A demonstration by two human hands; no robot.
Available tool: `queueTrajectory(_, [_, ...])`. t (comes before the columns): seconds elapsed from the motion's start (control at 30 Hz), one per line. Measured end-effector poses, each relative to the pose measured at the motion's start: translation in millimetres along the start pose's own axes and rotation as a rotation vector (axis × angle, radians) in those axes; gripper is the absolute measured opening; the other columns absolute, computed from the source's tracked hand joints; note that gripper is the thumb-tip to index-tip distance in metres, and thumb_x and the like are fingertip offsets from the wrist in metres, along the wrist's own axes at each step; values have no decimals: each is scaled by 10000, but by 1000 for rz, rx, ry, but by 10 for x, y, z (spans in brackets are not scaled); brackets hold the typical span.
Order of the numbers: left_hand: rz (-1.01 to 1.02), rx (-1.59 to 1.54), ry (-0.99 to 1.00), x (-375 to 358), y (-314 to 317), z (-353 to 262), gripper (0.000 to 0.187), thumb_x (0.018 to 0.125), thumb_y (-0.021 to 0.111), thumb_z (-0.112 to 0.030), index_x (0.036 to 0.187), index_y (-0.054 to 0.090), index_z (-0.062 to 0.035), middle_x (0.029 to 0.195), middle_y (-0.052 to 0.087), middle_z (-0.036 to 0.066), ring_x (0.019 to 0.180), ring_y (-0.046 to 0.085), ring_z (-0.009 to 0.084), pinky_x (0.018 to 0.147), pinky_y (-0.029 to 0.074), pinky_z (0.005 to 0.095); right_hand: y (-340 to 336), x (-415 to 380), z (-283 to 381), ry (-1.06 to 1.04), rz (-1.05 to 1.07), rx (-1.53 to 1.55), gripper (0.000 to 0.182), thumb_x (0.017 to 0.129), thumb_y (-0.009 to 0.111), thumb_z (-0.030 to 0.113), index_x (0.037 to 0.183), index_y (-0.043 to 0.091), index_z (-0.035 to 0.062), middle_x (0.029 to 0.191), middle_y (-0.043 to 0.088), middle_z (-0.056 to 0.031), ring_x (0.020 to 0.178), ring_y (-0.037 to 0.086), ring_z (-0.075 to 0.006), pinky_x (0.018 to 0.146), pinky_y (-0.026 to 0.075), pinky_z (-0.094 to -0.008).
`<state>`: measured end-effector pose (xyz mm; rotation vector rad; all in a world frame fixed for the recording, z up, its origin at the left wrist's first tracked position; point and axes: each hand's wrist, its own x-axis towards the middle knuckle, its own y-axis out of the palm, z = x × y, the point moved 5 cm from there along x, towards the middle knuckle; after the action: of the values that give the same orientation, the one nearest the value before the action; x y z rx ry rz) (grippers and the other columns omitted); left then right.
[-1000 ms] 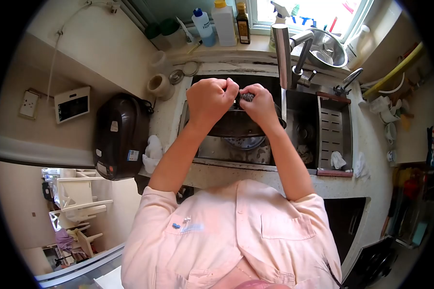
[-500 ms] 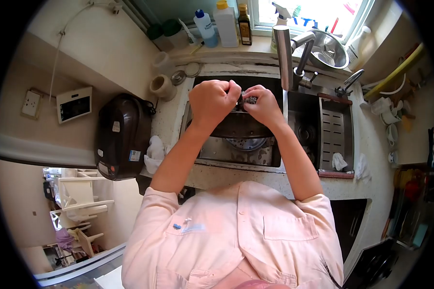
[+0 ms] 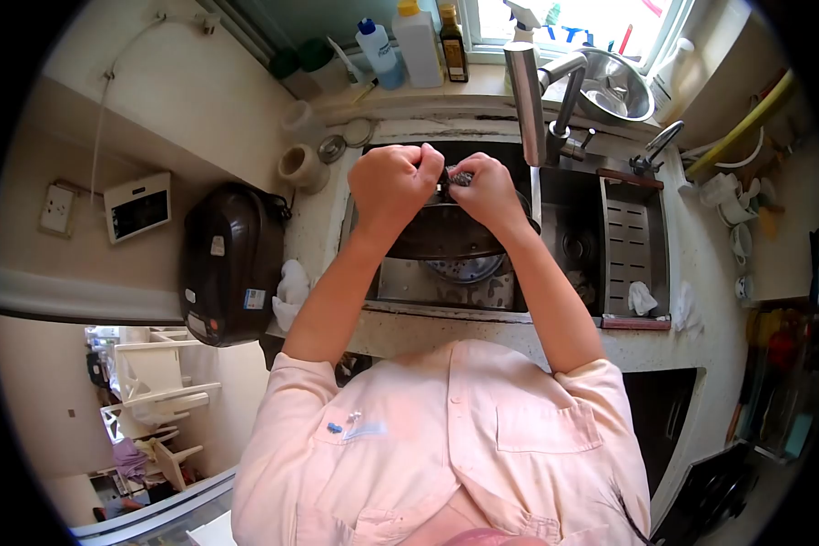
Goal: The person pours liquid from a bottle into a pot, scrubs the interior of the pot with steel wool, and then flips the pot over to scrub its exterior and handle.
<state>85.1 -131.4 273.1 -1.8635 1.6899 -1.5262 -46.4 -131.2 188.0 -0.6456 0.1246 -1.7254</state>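
Note:
Over the left sink basin (image 3: 396, 289), a dark, round-edged pan (image 3: 446, 240) is held tilted. My left hand (image 3: 393, 189) is closed in a fist at its upper edge, apparently around the handle, which the fingers mostly hide. Pinched in my right hand (image 3: 487, 193) is a grey steel wool scrubber (image 3: 461, 176), close to my left thumb and against the pan's handle end. Below the pan, a round metal piece with holes (image 3: 465, 269) lies in the wet basin, partly covered.
A tall steel faucet (image 3: 524, 105) stands right of my hands. The second basin holds a slotted steel tray (image 3: 626, 238). Bottles (image 3: 419, 45) and a metal bowl (image 3: 615, 86) line the sill. A dark rice cooker (image 3: 232, 264) sits at the left.
The view has shifted slightly, moving the scene a little to the left. My right hand has moved slightly relative to the pan; both hands keep their grip.

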Motion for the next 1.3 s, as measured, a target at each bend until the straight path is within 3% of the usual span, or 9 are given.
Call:
queueTrajectory(0.1, [-28, 10, 45, -21, -35, -74, 356, 760, 536, -255, 472, 528, -46, 446, 424, 138, 395, 439, 306, 387, 329, 365, 88, 132, -152, 122, -125, -242, 157, 638, 638, 118, 766, 686, 42, 809, 625, -157, 763, 603, -325, 723, 488, -363])
queueTrajectory(0.17, [8, 10, 34, -40, -54, -51, 360, 761, 536, -255, 471, 526, -42, 445, 425, 138, 392, 437, 307, 386, 330, 367, 121, 239, -473, 316, 181, 214, 229, 666, 631, 153, 842, 683, 16, 822, 643, -189, 757, 620, -320, 727, 491, -333])
queueTrajectory(0.23, [11, 7, 30, -6, -58, -24, 364, 762, 535, -255, 469, 524, -39, 442, 424, 139, 388, 435, 308, 385, 330, 367, -15, 130, -423, 227, 104, 348, 236, 675, 633, 151, 866, 654, 15, 808, 637, -178, 742, 611, -332, 707, 490, -330])
queueTrajectory(0.33, [-4, -13, 28, 11, -41, 0, 374, 762, 531, -254, 461, 518, -34, 430, 415, 140, 378, 428, 308, 380, 327, 364, -144, -102, -61, -19, -33, 101, 191, 711, 644, 114, 880, 625, 29, 827, 609, -94, 784, 587, -220, 735, 459, -299])
queueTrajectory(0.37, [-11, -23, 9, 18, -33, 24, 373, 762, 531, -253, 460, 517, -35, 431, 416, 139, 378, 428, 307, 380, 325, 363, -108, -170, 16, -147, 15, -2, 222, 689, 667, 145, 879, 598, 56, 908, 591, -104, 872, 548, -318, 799, 428, -365])
queueTrajectory(0.43, [-28, -43, -20, 44, -29, 58, 371, 761, 531, -252, 460, 516, -36, 433, 417, 138, 379, 428, 304, 379, 320, 361, -150, -288, 192, -247, -67, -119, 201, 665, 684, 129, 849, 622, 75, 940, 574, -91, 904, 525, -311, 819, 398, -374])
queueTrajectory(0.73, [22, 17, -15, 43, 11, 77, 347, 778, 536, -267, 527, 536, -27, 501, 452, 148, 423, 448, 308, 419, 331, 379, 33, -47, 48, 68, 53, -9, 83, 641, 671, 93, 718, 667, 61, 850, 576, -121, 789, 567, -325, 731, 454, -388])
queueTrajectory(0.83, [9, 41, -15, 77, 15, 82, 352, 776, 537, -271, 523, 529, -26, 498, 448, 147, 426, 444, 316, 418, 329, 384, 48, 37, -8, 63, -70, -13, 76, 628, 666, 88, 700, 671, 63, 797, 567, -125, 721, 563, -341, 671, 465, -405])
queueTrajectory(1.3, [-2, 4, -18, 91, 46, -27, 372, 774, 529, -285, 506, 526, -27, 462, 410, 162, 397, 430, 321, 401, 321, 386, -36, -158, 218, -182, -84, -301, 70, 619, 628, 35, 680, 658, 53, 811, 549, -95, 734, 511, -330, 671, 451, -389])
